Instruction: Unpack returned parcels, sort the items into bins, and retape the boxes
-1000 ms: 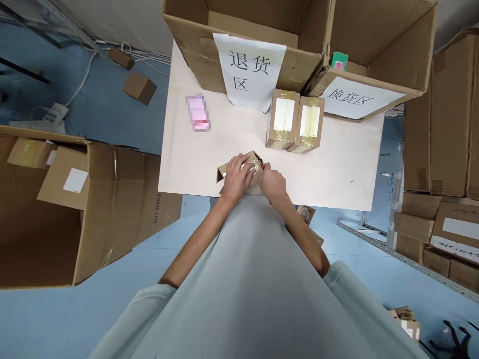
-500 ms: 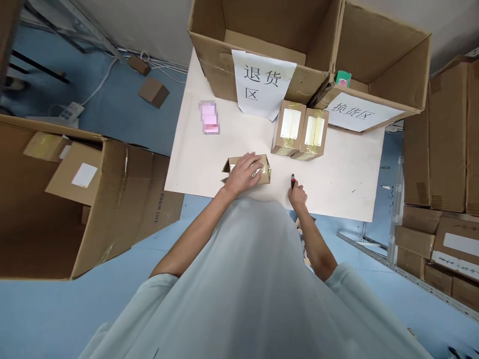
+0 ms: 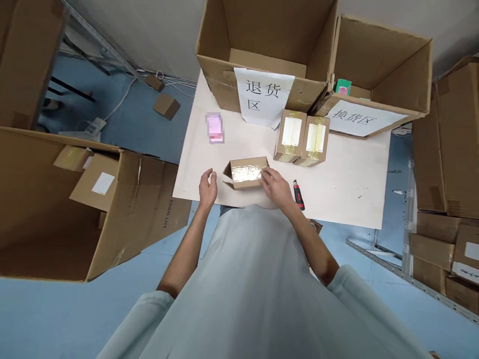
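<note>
A small taped cardboard box (image 3: 247, 172) lies on the white table (image 3: 337, 174), its left end flaps open. My right hand (image 3: 276, 185) rests against the box's right end, fingers spread on it. My left hand (image 3: 207, 188) hovers just left of the open flaps, fingers slightly curled and apart, holding nothing. A red and black utility knife (image 3: 298, 194) lies on the table right of my right hand.
Two sealed small boxes (image 3: 301, 137) with white labels stand behind. Two large open cartons (image 3: 269, 35) with paper signs sit at the table's back. A pink item (image 3: 215, 128) lies at left. A big carton (image 3: 75, 199) stands on the floor at left, stacked cartons (image 3: 449, 149) at right.
My right hand put the knife down on the table and came back to the box's right end. My left hand lifted off the box top and moved to its left.
</note>
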Available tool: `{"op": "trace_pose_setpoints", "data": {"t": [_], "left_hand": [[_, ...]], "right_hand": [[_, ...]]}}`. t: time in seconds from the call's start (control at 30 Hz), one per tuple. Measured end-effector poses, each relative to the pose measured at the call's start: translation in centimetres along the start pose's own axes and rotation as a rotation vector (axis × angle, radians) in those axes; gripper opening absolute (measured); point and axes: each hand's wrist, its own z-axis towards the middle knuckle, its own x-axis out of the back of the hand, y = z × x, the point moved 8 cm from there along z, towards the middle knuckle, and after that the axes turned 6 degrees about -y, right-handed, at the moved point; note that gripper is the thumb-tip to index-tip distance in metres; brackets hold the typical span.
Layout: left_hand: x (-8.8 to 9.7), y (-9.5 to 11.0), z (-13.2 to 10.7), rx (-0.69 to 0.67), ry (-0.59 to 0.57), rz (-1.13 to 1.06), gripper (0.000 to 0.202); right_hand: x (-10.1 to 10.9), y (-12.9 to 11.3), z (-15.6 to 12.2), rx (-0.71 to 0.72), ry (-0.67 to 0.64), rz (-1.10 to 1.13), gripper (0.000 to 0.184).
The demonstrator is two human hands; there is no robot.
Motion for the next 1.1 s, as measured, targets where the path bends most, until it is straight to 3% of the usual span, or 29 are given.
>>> {"op": "trace_pose_setpoints", "data": {"t": [0.1, 0.2, 0.33, 0.47, 0.57, 0.63, 0.8, 0.97, 1.03, 1.1], "left_hand": [[-2.1, -3.4, -0.2, 0.189, -0.097, -0.035, 0.049], [-5.1, -4.2, -0.9, 0.318, -0.184, -0.098, 0.053], [-9.8, -2.9, -2.1, 0.449, -0.325, -0.287, 0.057], [-12.4, 0.6, -2.9, 0.336, -0.450, -0.387, 0.060], [-12.4, 3.1, -3.3, 0.177, -0.507, -0.350, 0.064], [-11.9, 4.0, -3.6, 0.122, -0.524, -0.292, 0.063], [-10.1, 3.8, -4.4, 0.130, -0.491, -0.247, 0.058], [-9.0, 2.3, -5.4, 0.132, -0.437, -0.196, 0.045], [-9.0, 1.7, -5.6, 0.131, -0.418, -0.198, 0.036], [-9.1, 1.3, -5.7, 0.122, -0.428, -0.212, 0.043]], "right_hand": [[0.4, 2.4, -1.0, -0.060, 0.069, 0.011, 0.045], [1.0, 5.5, -2.7, -0.158, 0.113, 0.017, 0.047], [1.6, 9.8, -4.7, -0.279, 0.185, 0.099, 0.053], [0.6, 14.6, -6.3, -0.400, 0.298, 0.326, 0.057], [-2.3, 17.2, -7.0, -0.492, 0.266, 0.512, 0.056], [-4.3, 17.7, -7.1, -0.512, 0.217, 0.578, 0.054], [-6.6, 17.1, -6.7, -0.498, 0.194, 0.665, 0.058], [-4.7, 16.4, -6.3, -0.391, 0.261, 0.723, 0.065], [-3.3, 15.8, -6.0, -0.330, 0.256, 0.664, 0.067], [-1.9, 15.0, -5.5, -0.272, 0.217, 0.548, 0.067]]}}
